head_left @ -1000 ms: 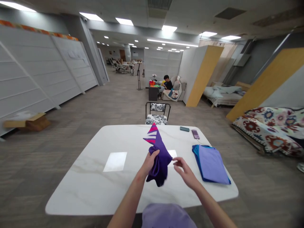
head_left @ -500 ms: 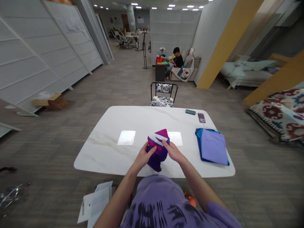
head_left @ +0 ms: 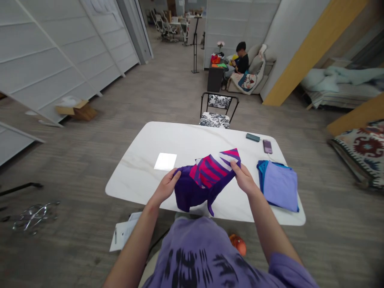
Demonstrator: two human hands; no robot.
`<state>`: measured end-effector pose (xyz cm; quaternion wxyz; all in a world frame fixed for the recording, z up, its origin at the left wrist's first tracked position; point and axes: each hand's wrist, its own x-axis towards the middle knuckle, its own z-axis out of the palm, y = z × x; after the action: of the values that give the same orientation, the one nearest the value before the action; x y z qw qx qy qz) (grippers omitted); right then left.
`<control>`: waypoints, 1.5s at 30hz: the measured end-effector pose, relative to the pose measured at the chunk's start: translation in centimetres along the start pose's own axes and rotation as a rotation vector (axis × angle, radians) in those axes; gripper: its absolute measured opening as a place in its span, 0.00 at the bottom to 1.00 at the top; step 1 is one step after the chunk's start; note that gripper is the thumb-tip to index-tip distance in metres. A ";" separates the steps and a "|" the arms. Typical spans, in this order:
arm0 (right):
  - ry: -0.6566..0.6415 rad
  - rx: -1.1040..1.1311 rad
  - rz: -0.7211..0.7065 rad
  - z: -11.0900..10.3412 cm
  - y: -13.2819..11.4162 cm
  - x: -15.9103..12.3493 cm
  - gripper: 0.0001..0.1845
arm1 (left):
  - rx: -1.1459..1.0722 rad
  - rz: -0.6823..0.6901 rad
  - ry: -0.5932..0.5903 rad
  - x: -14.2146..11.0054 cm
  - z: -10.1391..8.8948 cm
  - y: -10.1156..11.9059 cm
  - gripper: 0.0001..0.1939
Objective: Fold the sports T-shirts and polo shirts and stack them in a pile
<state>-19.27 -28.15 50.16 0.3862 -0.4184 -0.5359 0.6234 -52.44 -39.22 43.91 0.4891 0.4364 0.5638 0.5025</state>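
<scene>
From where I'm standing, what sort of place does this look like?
Probably an open office with home-like furnished corners: office chairs at the back, a sofa in front of a pale partition, and what looks like a bed to the right.

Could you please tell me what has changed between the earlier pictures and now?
The left hand and right hand, close together on the bunched purple cloth half a second ago, have moved apart, spreading it between them; both still grip it. The view has tilted down. The folded cloths and phone stay put on the table.
</scene>
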 end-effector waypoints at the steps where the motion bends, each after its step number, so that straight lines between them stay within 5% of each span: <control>1: -0.004 0.020 -0.009 1.2 -0.2 0.3 0.30 | -0.023 0.019 0.027 0.7 -1.3 -0.3 0.21; 5: -0.001 0.079 -0.016 7.7 -0.9 2.2 0.29 | -0.214 0.044 0.043 4.2 -5.6 -1.9 0.20; 9: -0.013 0.035 0.012 13.6 -1.8 4.8 0.25 | -0.235 0.041 -0.201 7.4 -7.7 -1.9 0.30; 14: -0.037 -0.118 0.029 16.7 -2.1 7.4 0.17 | -0.285 -0.030 -0.403 10.6 -9.6 -0.2 0.27; 17: 0.114 -0.162 -0.048 16.9 -1.7 8.3 0.14 | -0.300 -0.092 -0.385 12.4 -11.7 0.6 0.22; 22: 0.412 -0.160 -0.195 16.7 -1.3 9.2 0.13 | -0.224 0.034 -0.295 15.6 -15.5 1.0 0.19; 29: 0.639 -0.023 -0.240 15.6 -1.7 9.0 0.14 | -0.543 -0.001 -0.050 18.4 -18.7 2.5 0.14; 34: 0.474 -0.089 -0.150 15.3 -1.5 7.9 0.22 | -0.443 -0.046 -0.088 17.6 -18.6 5.0 0.12; 38: 0.337 -0.352 -0.121 14.3 -2.0 6.9 0.21 | 0.010 -0.024 -0.271 15.8 -17.6 7.0 0.15; 41: 0.300 -0.501 -0.190 11.9 -2.7 6.2 0.13 | 0.377 0.014 -0.406 14.4 -17.2 7.8 0.18; 45: 0.252 -0.617 -0.283 7.8 -1.5 5.4 0.07 | 0.514 0.070 -0.327 12.3 -16.5 7.1 0.15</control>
<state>-28.43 -25.64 51.67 0.3874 -0.5105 -0.6996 0.3161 -70.46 -28.60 49.88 0.4292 0.6401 0.5710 0.2829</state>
